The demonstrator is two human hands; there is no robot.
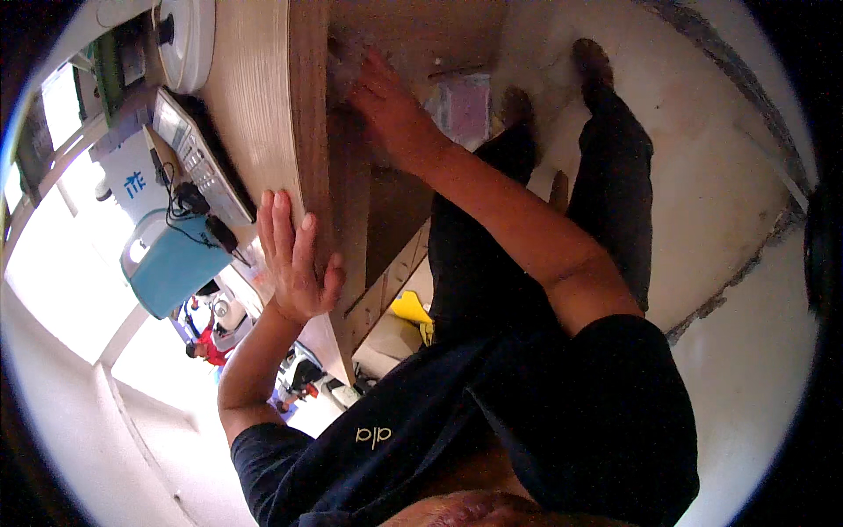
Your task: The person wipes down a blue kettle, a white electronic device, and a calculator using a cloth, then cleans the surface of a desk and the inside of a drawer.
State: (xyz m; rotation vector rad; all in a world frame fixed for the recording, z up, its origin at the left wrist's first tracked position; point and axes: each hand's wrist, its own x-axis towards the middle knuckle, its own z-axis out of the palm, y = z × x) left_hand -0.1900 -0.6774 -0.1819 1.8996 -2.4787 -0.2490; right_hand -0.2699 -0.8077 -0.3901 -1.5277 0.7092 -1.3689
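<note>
Now, left to right:
Left hand [294, 259]: I am pressing it flat, fingers spread, gripping nothing, on the desk edge [307, 114].
Desk edge: running lengthwise away from me.
Right hand [386, 101]: reaching farther under the desk; grip hidden.

Wooden desktop [255, 97] open at twelve o'clock of the left hand [294, 263]; keyboard [198, 158], cables and blue box [171, 263] crowd nine to eleven o'clock. Under-desk recess stays tight around the right hand [386, 105].

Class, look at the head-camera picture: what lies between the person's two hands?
In the head view, the wooden desk edge runs between them: the left hand lies flat on the desktop, and the right hand reaches below it.
</note>
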